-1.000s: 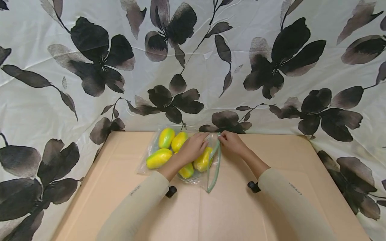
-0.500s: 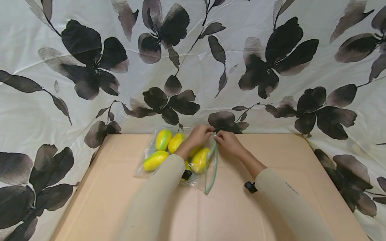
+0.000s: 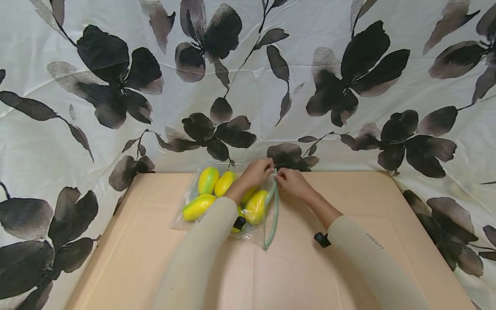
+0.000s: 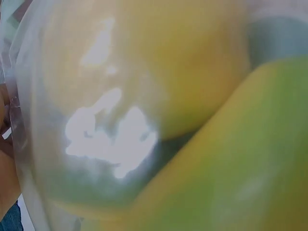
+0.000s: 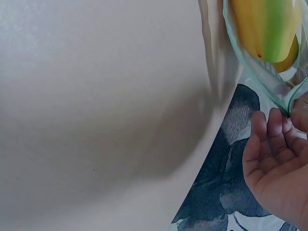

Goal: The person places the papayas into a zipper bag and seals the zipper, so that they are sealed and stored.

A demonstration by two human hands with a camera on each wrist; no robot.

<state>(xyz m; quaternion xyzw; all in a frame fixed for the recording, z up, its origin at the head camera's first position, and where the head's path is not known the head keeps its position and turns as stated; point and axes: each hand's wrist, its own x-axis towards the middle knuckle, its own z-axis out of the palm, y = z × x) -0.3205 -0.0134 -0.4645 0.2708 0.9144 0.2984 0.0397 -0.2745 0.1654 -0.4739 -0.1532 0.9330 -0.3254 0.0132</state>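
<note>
A clear zip bag (image 3: 253, 235) with a green zip edge (image 3: 276, 215) lies on its side near the board's far edge, its mouth facing right. Several yellow-green mangoes (image 3: 198, 207) are inside. My left hand (image 3: 255, 174) reaches over the bag and pinches its mouth near the far corner. Just right of it, my right hand (image 3: 293, 181) pinches that corner of the zip edge between thumb and curled fingers, as the right wrist view shows. Mangoes (image 4: 231, 159) under shiny plastic fill the left wrist view, where only a bit of hand shows at the left edge.
A pale tan board (image 3: 294, 275) lies under the bag. Behind it and along its sides hangs a white cloth (image 3: 271, 125) with dark flowers. Each wrist carries a small black camera (image 3: 321, 240).
My left hand has moved right and slightly up along the bag, closer to the right hand at the zip corner. The view has shifted a little. In the last half second, hardly anything moves.
</note>
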